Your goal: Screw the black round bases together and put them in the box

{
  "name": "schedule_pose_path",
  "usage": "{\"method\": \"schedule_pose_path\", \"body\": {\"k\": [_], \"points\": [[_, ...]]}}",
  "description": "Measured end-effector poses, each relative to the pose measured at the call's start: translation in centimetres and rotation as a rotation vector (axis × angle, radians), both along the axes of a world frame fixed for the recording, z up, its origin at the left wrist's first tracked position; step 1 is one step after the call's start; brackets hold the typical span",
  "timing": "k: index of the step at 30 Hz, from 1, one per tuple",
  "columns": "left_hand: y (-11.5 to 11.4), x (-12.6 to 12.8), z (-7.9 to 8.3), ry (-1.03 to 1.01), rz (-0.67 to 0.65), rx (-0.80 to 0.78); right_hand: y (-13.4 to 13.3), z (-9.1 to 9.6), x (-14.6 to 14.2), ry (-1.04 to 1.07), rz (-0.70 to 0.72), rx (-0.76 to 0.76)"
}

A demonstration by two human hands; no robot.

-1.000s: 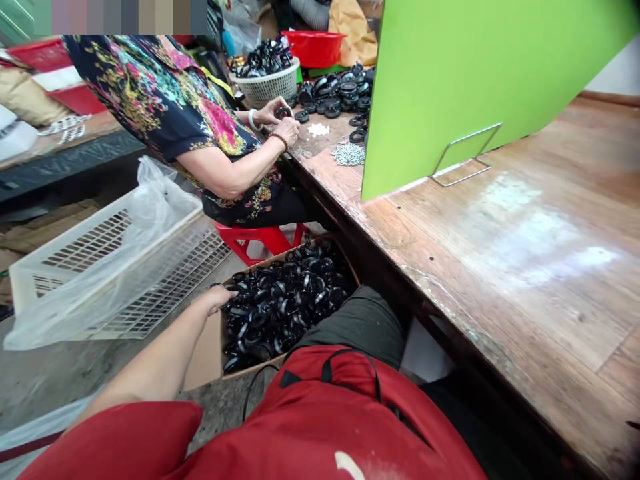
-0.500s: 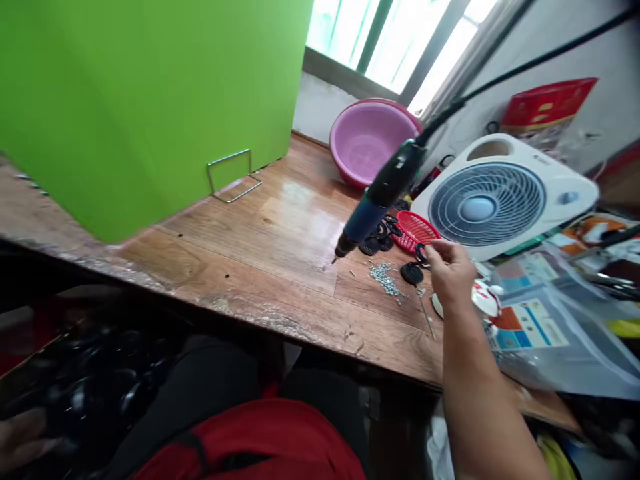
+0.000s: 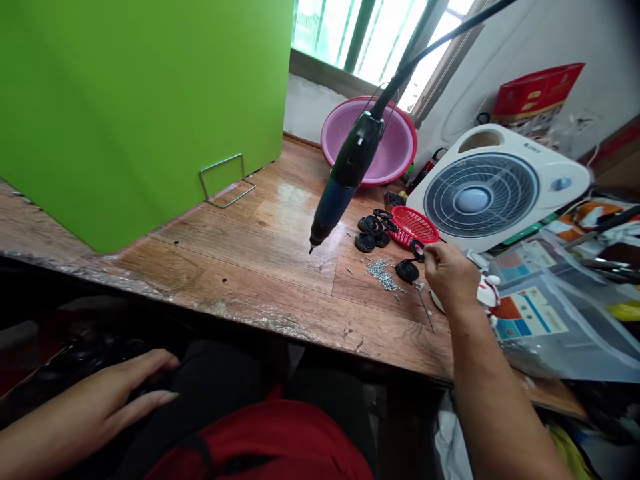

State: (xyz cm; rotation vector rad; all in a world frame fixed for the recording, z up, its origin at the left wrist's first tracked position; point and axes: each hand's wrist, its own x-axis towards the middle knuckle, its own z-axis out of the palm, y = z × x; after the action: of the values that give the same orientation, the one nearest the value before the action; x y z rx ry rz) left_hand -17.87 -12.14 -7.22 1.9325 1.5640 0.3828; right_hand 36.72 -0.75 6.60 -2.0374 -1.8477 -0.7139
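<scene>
My right hand [image 3: 451,275] rests on the wooden table [image 3: 260,267] and pinches a small black ring [image 3: 417,249] at its fingertips. Beside it lie a black round part [image 3: 407,271] and a small heap of silver screws [image 3: 383,274]. A dark electric screwdriver [image 3: 345,179] hangs on its cable above the table, tip down, to the left of that hand. My left hand [image 3: 103,400] is low at my left side, fingers spread and holding nothing, over a dark, blurred box of black parts [image 3: 75,360] below the table edge.
More black rings [image 3: 373,229] lie by a small red basket [image 3: 413,227]. Behind stand a pink basin [image 3: 373,140] and a white fan [image 3: 493,185]. A green board [image 3: 140,100] on a wire stand [image 3: 225,181] walls off the left. A plastic bag of papers [image 3: 550,320] lies at right.
The view swung from the floor box on my left to the table on my right. My left hand has come up into view. The hanging screwdriver has swung leftward.
</scene>
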Motion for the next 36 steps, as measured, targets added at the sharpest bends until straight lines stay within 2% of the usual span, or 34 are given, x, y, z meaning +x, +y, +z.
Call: {"method": "schedule_pose_path", "body": {"k": [3, 5, 8, 10, 12, 15, 17, 20, 22, 24, 26, 28, 31, 33, 36], "points": [[0.5, 3.3, 2.4, -0.056, -0.144, -0.094, 0.3, -0.4, -0.4, -0.028, -0.039, -0.129], [0.6, 5.1, 3.4, -0.068, -0.191, -0.099, 0.8, -0.9, -0.2, -0.021, -0.068, -0.212], [0.5, 7.1, 4.4, -0.079, -0.238, -0.072, 1.2, -1.3, 0.1, 0.051, -0.028, -0.174], [0.4, 8.1, 5.1, -0.085, -0.277, -0.048, 0.6, -1.0, -0.4, 0.141, 0.113, -0.077], [0.5, 9.3, 5.7, -0.103, -0.319, -0.002, -0.7, -0.6, -1.7, 0.253, 0.353, -0.018], [0.8, 11.8, 6.7, -0.166, -0.365, 0.122, -3.9, -0.5, -5.5, 0.411, 0.751, -0.102], [1.1, 14.0, 7.1, -0.222, -0.402, 0.213, -6.1, -1.1, -8.7, 0.497, 0.948, -0.204], [1.7, 17.2, 7.4, -0.314, -0.513, 0.297, -8.8, -2.3, -12.8, 0.622, 1.13, -0.304], [2.3, 18.9, 7.2, -0.365, -0.561, 0.325, -9.8, -2.7, -14.2, 0.681, 1.18, -0.318], [2.9, 20.0, 6.9, -0.366, -0.555, 0.372, -9.9, -3.0, -14.2, 0.716, 1.159, -0.331], [3.6, 20.6, 6.4, -0.304, -0.497, 0.442, -9.4, -3.2, -12.7, 0.705, 1.049, -0.332], [4.4, 20.9, 6.0, -0.234, -0.379, 0.514, -8.6, -3.8, -10.2, 0.647, 0.843, -0.274], [5.9, 20.9, 5.6, -0.2, -0.208, 0.561, -7.2, -5.3, -5.7, 0.531, 0.414, -0.145], [7.1, 20.5, 5.7, -0.246, -0.219, 0.538, -6.5, -6.4, -3.3, 0.457, 0.23, -0.142], [8.8, 19.9, 6.3, -0.344, -0.382, 0.425, -5.8, -7.3, -1.3, 0.376, 0.157, -0.228]]}}
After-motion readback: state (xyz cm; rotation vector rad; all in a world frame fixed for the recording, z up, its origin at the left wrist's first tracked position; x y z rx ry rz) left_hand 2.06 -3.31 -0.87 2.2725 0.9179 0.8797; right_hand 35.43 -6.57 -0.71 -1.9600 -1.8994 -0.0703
